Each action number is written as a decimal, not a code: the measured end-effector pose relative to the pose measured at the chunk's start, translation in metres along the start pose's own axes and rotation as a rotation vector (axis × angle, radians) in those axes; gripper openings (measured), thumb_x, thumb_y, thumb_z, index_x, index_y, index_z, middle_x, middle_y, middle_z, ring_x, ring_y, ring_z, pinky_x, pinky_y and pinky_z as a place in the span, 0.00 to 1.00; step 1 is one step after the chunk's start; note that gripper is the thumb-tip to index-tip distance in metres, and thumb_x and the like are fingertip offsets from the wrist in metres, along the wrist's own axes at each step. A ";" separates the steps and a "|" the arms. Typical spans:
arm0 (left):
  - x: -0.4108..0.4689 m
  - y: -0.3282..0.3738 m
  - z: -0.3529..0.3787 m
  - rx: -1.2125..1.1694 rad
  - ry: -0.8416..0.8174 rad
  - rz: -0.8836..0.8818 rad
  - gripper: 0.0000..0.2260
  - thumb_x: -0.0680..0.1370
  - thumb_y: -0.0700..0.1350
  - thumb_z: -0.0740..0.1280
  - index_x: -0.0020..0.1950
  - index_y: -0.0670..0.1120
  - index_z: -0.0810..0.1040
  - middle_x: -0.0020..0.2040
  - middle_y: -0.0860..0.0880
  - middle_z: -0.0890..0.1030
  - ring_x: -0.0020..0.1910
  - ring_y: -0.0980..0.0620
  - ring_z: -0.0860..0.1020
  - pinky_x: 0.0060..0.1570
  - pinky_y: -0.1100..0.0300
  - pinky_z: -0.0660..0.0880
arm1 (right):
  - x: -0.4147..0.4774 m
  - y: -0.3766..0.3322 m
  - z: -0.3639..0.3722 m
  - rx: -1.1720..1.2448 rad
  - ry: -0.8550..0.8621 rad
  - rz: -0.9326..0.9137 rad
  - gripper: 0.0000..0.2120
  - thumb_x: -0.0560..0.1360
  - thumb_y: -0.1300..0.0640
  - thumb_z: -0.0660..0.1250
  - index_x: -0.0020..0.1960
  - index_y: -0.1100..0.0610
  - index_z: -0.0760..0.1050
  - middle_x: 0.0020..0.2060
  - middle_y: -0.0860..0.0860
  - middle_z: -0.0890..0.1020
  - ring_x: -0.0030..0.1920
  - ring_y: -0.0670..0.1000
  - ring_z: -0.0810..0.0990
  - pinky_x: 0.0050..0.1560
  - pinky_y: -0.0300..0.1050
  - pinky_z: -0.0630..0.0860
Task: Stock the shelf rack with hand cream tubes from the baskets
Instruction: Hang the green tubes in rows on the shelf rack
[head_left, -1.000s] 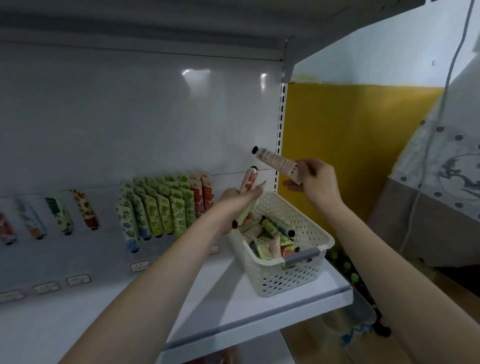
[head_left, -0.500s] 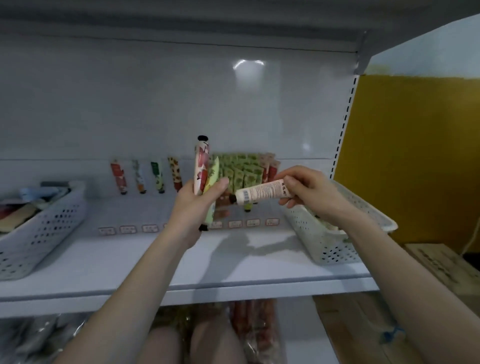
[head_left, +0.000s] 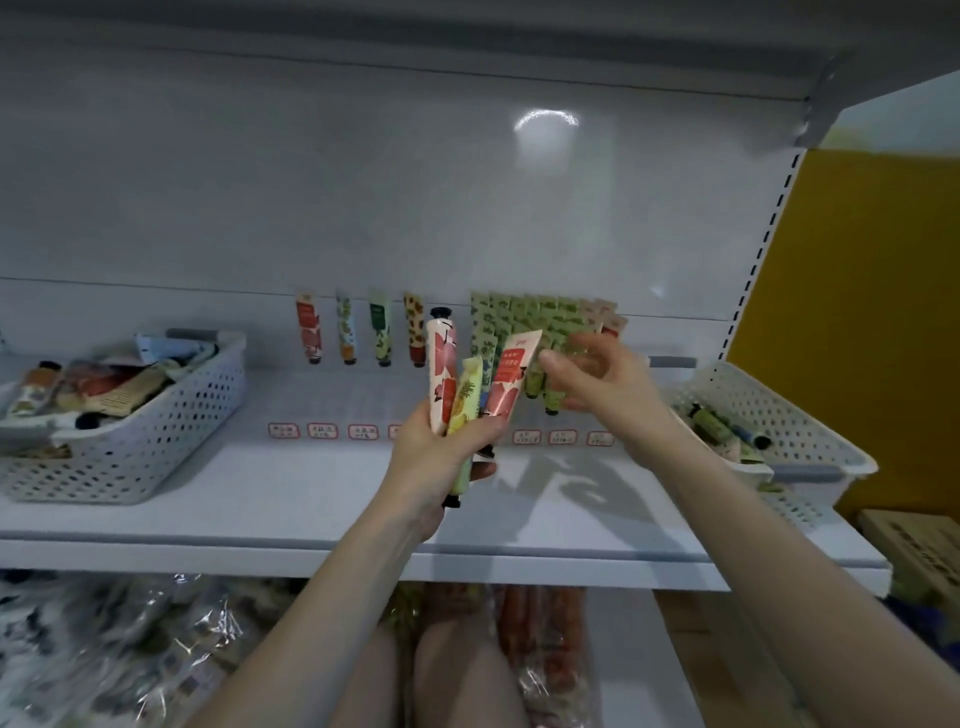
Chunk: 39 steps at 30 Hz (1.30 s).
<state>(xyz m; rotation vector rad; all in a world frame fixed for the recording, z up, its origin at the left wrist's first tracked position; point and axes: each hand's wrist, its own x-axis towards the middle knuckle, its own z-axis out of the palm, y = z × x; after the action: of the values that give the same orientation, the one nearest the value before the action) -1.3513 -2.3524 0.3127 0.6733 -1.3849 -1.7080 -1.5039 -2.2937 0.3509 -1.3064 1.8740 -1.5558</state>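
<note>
My left hand grips three soft printed hand cream tubes fanned above the white metal shelf; my right hand hovers empty just right of them, fingers loose. Plucking one could drag its neighbour free, or my reach could topple the green tubes racked at the far back.

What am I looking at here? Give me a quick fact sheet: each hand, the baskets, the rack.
Left hand: grips three tubes fanned out, above the shelf
Right hand: empty, fingers relaxed, right beside the fan; blurred
Left basket: on the shelf, piled with tubes
Right basket: at the shelf's right end, a few tubes inside
Rack: four single tubes, then a packed block of green tubes
Under the shelf: wrapped goods
</note>
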 end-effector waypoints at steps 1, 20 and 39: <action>0.001 -0.002 0.003 0.011 0.016 0.029 0.09 0.72 0.38 0.71 0.46 0.48 0.74 0.39 0.49 0.79 0.36 0.54 0.77 0.28 0.66 0.75 | -0.002 0.000 0.002 0.044 -0.044 0.070 0.20 0.73 0.50 0.68 0.60 0.61 0.73 0.50 0.53 0.80 0.45 0.50 0.82 0.44 0.42 0.81; 0.053 -0.041 0.056 0.063 0.002 0.105 0.06 0.73 0.42 0.71 0.46 0.52 0.77 0.40 0.51 0.81 0.39 0.53 0.80 0.34 0.64 0.78 | 0.089 0.042 -0.095 0.037 0.407 0.096 0.09 0.74 0.59 0.68 0.51 0.62 0.74 0.46 0.58 0.83 0.39 0.52 0.83 0.44 0.45 0.81; 0.075 -0.060 0.048 0.016 -0.018 0.025 0.06 0.74 0.45 0.69 0.49 0.54 0.78 0.48 0.51 0.83 0.50 0.48 0.80 0.54 0.51 0.76 | 0.138 0.101 -0.054 -0.567 0.101 0.011 0.11 0.75 0.63 0.64 0.57 0.64 0.72 0.46 0.58 0.81 0.48 0.58 0.81 0.50 0.54 0.78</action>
<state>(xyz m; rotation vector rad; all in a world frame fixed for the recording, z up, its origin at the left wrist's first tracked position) -1.4451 -2.3871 0.2740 0.6490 -1.4146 -1.6890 -1.6554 -2.3823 0.3123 -1.4474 2.4972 -1.1352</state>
